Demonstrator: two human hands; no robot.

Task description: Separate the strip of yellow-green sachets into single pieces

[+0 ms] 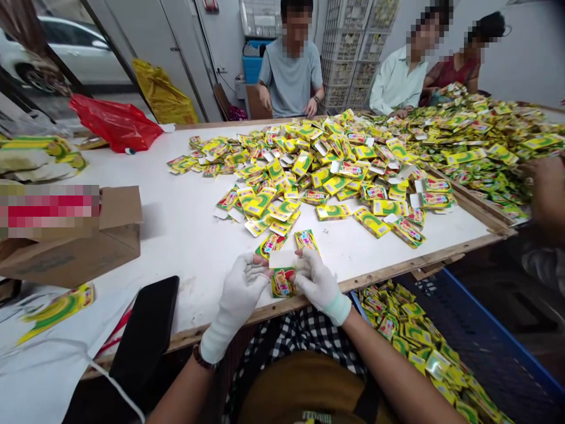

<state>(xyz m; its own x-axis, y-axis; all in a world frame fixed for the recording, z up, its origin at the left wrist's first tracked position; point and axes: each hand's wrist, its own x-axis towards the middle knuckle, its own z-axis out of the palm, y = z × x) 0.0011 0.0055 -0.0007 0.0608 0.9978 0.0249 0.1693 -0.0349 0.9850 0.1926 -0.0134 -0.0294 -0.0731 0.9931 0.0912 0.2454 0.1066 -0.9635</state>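
Both my hands wear white gloves with bare fingertips showing. Between them, over the table's near edge, is a small yellow and green carton (282, 284) with its white end flap standing up. My left hand (244, 287) pinches the carton's left side. On its right side, my right hand (318, 284) grips it, thumb on the printed face and fingertips at the flap. Just beyond lie two more such cartons, one at left (271, 244) and one at right (306, 239). A large heap of cartons (304, 162) spreads behind them, several with flaps open.
A black phone (148, 318) and an opened cardboard box (88, 247) are on the left, with a red plastic bag (117, 121) farther back. Below the table at right is a blue crate (494, 335) of cartons. A wooden strip (468, 200) divides the tabletop. Several people sit around it.
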